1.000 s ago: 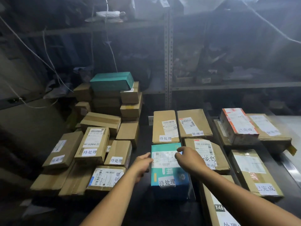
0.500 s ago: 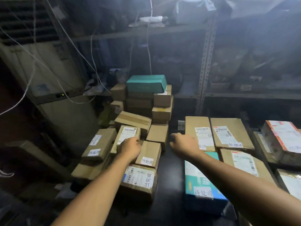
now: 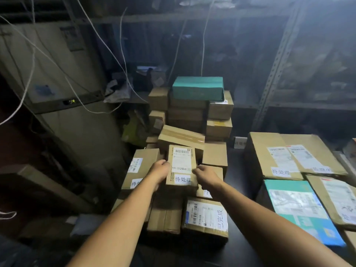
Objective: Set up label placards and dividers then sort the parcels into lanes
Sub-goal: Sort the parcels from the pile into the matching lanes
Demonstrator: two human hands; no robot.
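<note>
Both hands clamp one small parcel (image 3: 182, 166) by its long sides: left hand (image 3: 159, 170) curled round one edge, right hand (image 3: 207, 175) pinching the other. Parcel tops the loose pile (image 3: 165, 212); lifted or resting, cannot tell. Risk: tilted taped box (image 3: 181, 135) just behind may slide once the parcel goes. Narrow side hold could slip on the carry right to the lane (image 3: 260, 151)

The one head-worn view looks forward and down, close over stacked parcels (image 3: 182, 166).
</note>
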